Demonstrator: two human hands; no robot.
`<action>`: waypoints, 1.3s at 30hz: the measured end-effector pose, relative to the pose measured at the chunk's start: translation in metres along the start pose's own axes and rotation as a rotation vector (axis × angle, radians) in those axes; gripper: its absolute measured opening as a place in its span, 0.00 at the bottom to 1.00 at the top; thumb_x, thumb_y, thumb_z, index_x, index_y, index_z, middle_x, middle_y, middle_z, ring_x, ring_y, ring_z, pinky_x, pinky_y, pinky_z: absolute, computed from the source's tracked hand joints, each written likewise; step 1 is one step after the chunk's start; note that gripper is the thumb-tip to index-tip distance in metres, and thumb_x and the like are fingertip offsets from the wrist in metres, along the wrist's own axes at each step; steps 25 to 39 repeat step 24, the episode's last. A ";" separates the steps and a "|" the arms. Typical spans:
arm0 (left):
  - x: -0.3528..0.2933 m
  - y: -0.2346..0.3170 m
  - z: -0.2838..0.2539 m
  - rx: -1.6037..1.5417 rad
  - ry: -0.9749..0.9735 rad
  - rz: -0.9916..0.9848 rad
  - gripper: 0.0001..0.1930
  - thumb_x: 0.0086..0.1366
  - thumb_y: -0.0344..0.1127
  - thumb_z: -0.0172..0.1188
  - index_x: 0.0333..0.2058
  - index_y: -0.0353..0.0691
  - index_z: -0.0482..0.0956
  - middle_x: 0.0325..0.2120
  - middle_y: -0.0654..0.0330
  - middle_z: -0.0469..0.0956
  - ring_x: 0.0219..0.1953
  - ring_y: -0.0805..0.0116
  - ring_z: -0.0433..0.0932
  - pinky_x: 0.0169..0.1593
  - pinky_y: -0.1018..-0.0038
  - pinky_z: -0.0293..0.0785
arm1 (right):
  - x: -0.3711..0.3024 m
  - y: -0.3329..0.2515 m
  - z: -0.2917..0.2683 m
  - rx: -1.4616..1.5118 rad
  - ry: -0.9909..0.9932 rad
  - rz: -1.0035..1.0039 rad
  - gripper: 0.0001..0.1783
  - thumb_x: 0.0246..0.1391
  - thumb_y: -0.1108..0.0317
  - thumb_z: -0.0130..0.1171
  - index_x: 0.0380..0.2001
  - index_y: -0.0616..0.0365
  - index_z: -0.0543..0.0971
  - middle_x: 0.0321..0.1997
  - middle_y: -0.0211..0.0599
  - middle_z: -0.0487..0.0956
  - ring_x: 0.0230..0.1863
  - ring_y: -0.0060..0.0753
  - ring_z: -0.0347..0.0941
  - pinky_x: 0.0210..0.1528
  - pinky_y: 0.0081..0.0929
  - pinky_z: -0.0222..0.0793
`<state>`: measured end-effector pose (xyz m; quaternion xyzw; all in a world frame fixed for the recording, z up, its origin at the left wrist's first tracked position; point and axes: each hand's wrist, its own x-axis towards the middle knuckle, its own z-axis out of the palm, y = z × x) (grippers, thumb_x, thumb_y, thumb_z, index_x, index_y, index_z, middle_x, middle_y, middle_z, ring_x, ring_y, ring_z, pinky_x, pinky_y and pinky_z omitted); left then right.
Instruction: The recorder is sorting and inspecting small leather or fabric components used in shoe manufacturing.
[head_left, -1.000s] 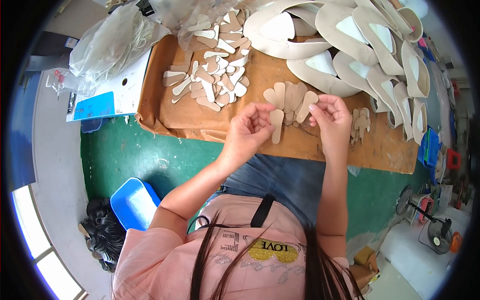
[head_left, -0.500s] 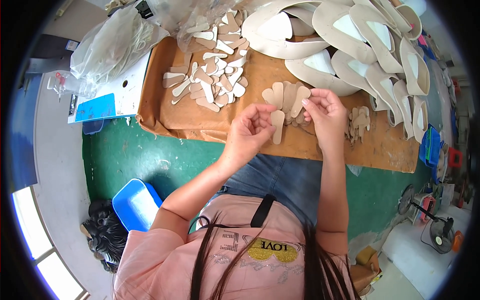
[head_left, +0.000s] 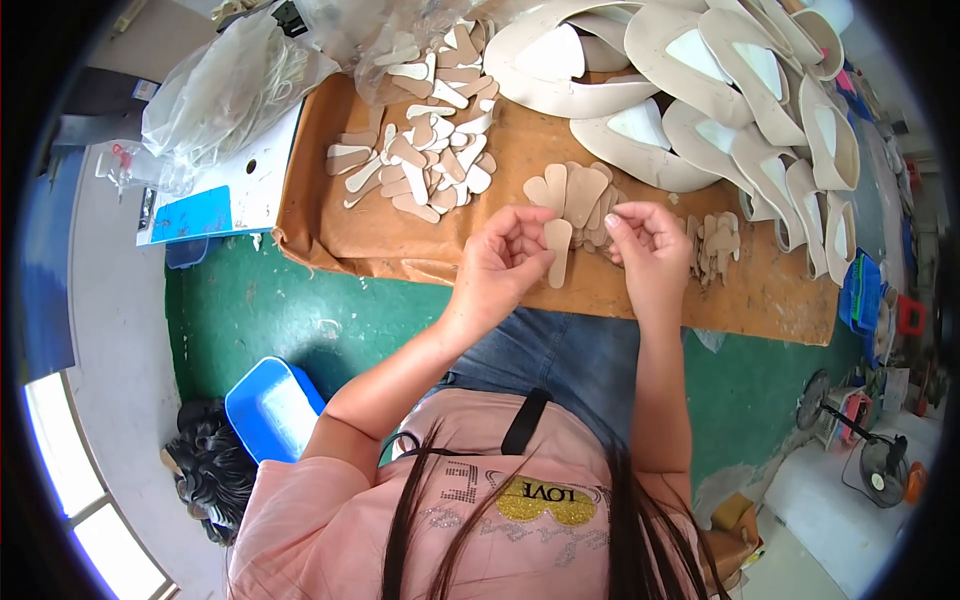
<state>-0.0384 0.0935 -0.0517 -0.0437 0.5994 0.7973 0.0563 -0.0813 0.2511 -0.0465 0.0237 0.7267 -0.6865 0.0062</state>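
My left hand [head_left: 505, 262] is closed, its thumb and fingers pinching the edge of a beige tongue-shaped piece [head_left: 559, 254] that hangs over the front part of the table. Just beyond lies a fanned pile of similar beige pieces [head_left: 584, 190], overlapping one another. To the right of that pile is my right hand [head_left: 652, 250]. Its fingers are curled with thumb and forefinger a little apart, and I see nothing between them. A smaller heap of beige pieces [head_left: 718, 240] lies to its right.
Many loose white and tan tabs [head_left: 425, 165] cover the brown-covered table's [head_left: 340, 232] left part. Beige shoe uppers [head_left: 640, 150] with white linings are piled at the back right. Plastic bags [head_left: 225, 95] lie at the far left; a blue bin [head_left: 272, 408] stands on the green floor.
The beige piece in my right hand has been let go onto the fanned pile. My right hand has drawn back slightly toward me; the left hand has barely moved.
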 end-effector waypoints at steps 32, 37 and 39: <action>-0.046 0.137 0.093 -0.115 -0.503 1.115 0.04 0.51 0.29 0.52 0.21 0.36 0.67 0.17 0.62 0.62 0.15 0.70 0.63 0.14 0.78 0.59 | 0.002 -0.024 -0.049 -0.068 0.188 -0.051 0.07 0.46 0.76 0.53 0.31 0.65 0.73 0.21 0.28 0.71 0.20 0.13 0.64 0.22 0.10 0.60; -0.046 0.137 0.093 -0.115 -0.503 1.115 0.04 0.51 0.29 0.52 0.21 0.36 0.67 0.17 0.62 0.62 0.15 0.70 0.63 0.14 0.78 0.59 | 0.002 -0.024 -0.049 -0.068 0.188 -0.051 0.07 0.46 0.76 0.53 0.31 0.65 0.73 0.21 0.28 0.71 0.20 0.13 0.64 0.22 0.10 0.60; -0.046 0.137 0.093 -0.115 -0.503 1.115 0.04 0.51 0.29 0.52 0.21 0.36 0.67 0.17 0.62 0.62 0.15 0.70 0.63 0.14 0.78 0.59 | 0.002 -0.024 -0.049 -0.068 0.188 -0.051 0.07 0.46 0.76 0.53 0.31 0.65 0.73 0.21 0.28 0.71 0.20 0.13 0.64 0.22 0.10 0.60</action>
